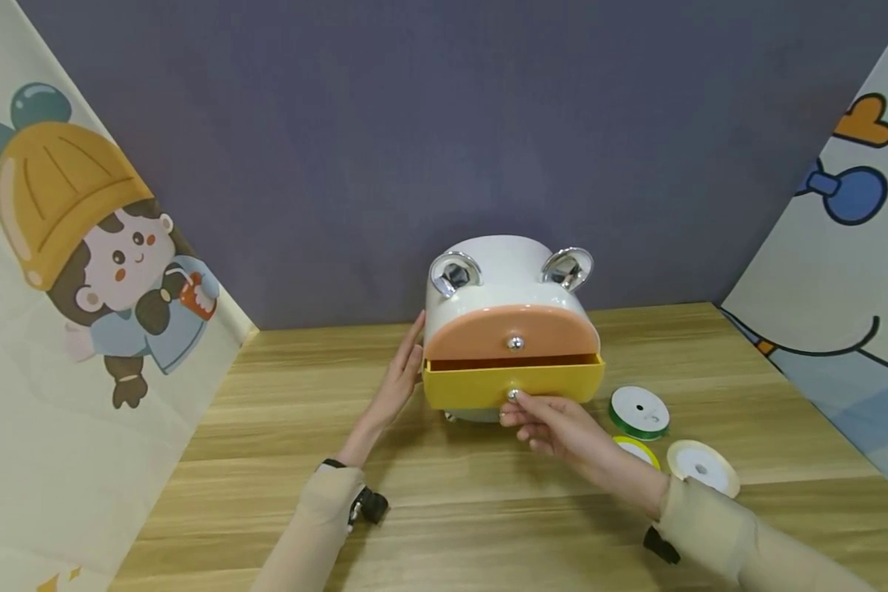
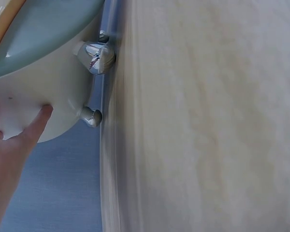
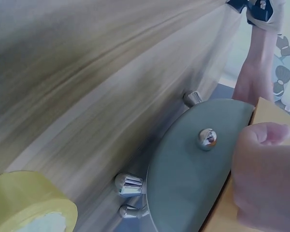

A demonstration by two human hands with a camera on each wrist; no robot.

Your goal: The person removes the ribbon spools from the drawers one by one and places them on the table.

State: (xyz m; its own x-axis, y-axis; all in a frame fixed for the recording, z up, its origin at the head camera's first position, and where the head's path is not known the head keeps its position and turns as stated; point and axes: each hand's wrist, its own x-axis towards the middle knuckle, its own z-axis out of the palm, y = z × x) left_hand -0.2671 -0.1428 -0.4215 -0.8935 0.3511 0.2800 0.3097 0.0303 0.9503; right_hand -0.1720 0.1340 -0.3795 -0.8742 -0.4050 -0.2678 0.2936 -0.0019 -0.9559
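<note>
A white animal-shaped drawer box (image 1: pixel 497 271) with two silver ears stands on the wooden table. Its middle yellow drawer (image 1: pixel 462 388) is pulled partway out, below the closed orange drawer (image 1: pixel 468 333). My right hand (image 1: pixel 566 432) pinches the yellow drawer's silver knob (image 1: pixel 513 395) between thumb and fingers. Against the box's left side rests my left hand (image 1: pixel 394 393), its fingers straight. In the right wrist view the grey-green bottom drawer (image 3: pixel 183 164) shows closed, with its own round knob (image 3: pixel 208 139).
To the right of the box lie a green-edged ribbon spool (image 1: pixel 640 409), a yellow spool (image 1: pixel 640 451) and a cream spool (image 1: pixel 703 469). Behind the box rises a dark grey-blue wall (image 1: pixel 340 164). Panels with cartoon prints flank the table (image 1: pixel 266 460) on both sides.
</note>
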